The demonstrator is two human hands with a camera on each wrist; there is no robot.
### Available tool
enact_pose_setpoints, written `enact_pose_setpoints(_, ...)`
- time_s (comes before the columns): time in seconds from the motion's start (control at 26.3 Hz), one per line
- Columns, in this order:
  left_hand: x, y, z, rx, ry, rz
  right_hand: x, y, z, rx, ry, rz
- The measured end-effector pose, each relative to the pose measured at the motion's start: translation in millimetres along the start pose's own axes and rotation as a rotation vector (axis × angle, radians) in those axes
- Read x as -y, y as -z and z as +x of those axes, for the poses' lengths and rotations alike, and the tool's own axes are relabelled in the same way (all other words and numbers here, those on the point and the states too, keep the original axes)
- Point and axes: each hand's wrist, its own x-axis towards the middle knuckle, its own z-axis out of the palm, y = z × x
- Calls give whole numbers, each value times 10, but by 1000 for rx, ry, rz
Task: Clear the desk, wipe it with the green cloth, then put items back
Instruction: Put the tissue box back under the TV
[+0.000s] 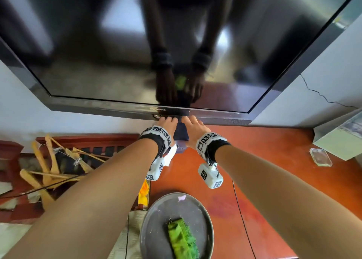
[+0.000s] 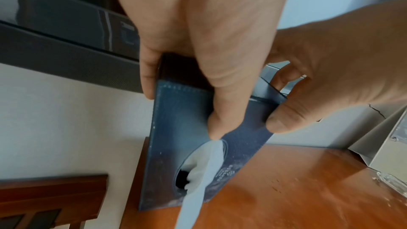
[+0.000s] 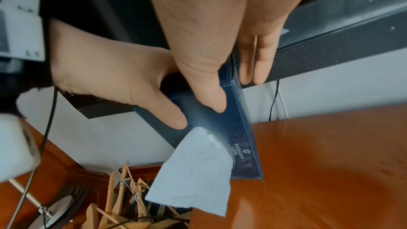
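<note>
Overhead, a dark television (image 1: 176,43) looms above the reddish-brown desk (image 1: 274,180).

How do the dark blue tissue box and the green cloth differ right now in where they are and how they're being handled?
The tissue box is gripped by both the left hand and right hand; the green cloth lies untouched. The tissue box is at the desk's back edge under the television; the green cloth sits on a grey round tray at the front. The box is rigid, the cloth crumpled.
</note>
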Motion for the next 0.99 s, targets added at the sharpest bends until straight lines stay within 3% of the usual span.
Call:
enact_pose_setpoints(0.27, -42, 195, -183, 2, -38, -2, -69, 179, -241, 10, 2, 63)
enact_pose_setpoints(0.53, -509, 716, -496, -31, -88, 7, -477, 594, -637, -18, 11, 99)
enact_pose_setpoints(0.72, -1187, 1089, -740, -92, -104, 2, -1002, 918, -1146, -115, 19, 164)
enact_pose_setpoints(0.99, -2753, 1362, -1143, -195, -161, -108, -2228, 1250, -2308, -269, -7, 200)
